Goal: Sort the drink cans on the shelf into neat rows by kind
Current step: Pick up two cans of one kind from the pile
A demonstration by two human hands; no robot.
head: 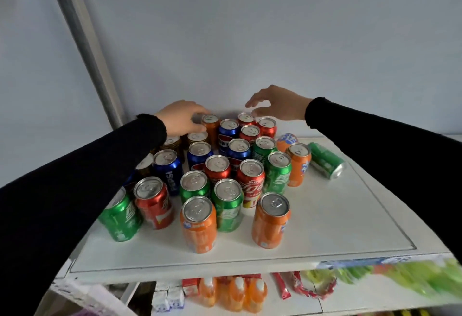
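Five orange cans (198, 225), six green cans (227, 205) — left hand (180, 118) clasped round rear orange can (211, 128), right hand (277, 105) spread, empty

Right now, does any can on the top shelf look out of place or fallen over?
Yes. One green can lies on its side at the right edge of the group, apart from the upright cans. Beside it an orange can leans tilted. The upright cans are still mixed by colour, not in rows.

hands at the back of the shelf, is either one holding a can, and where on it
The left hand grips the orange can at the back by its upper side. The right hand hovers open above the red cans, holding nothing.
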